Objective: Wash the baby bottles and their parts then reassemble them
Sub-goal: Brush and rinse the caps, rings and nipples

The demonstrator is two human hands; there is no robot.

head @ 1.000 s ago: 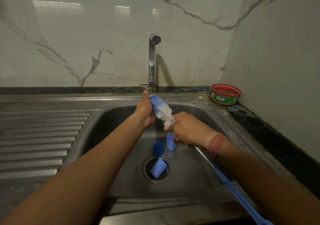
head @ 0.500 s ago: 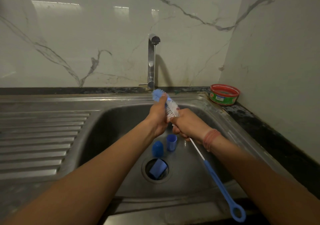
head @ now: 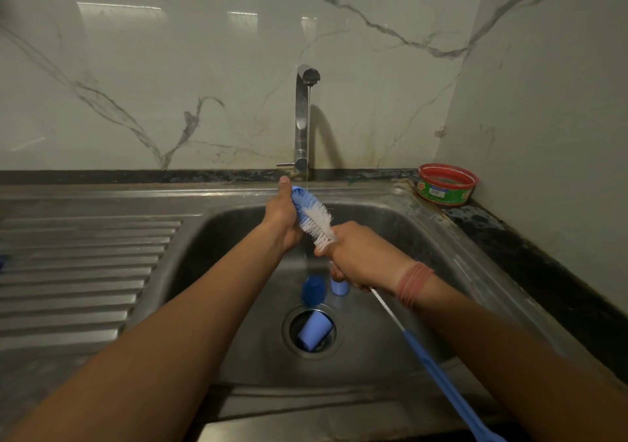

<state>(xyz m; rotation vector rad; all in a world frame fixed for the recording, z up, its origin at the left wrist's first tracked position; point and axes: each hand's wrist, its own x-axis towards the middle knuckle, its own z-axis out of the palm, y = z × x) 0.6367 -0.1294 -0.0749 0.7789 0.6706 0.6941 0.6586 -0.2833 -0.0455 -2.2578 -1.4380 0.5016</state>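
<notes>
Over the steel sink (head: 424, 237) I hold a bottle brush (head: 317, 220) with white and blue bristles under a thin stream from the tap (head: 302, 119). My right hand (head: 360, 254) grips its wire stem just below the bristles, and its blue handle (head: 441, 380) runs down to the right. My left hand (head: 283, 217) is wrapped round the blue bristle tip. Below, a dark blue cap (head: 312, 290) and a pale blue cap (head: 339, 287) stand on the basin floor. A third pale blue cap (head: 314, 331) lies in the drain.
A ribbed steel draining board (head: 85, 271) lies to the left. A red and green round tub (head: 447, 183) sits on the dark counter at the back right corner. Marble walls rise behind and to the right.
The brush has been pulled back down and right, so more white bristles show again. My left hand slid to the blue tip, and the handle's end ring left the view.
</notes>
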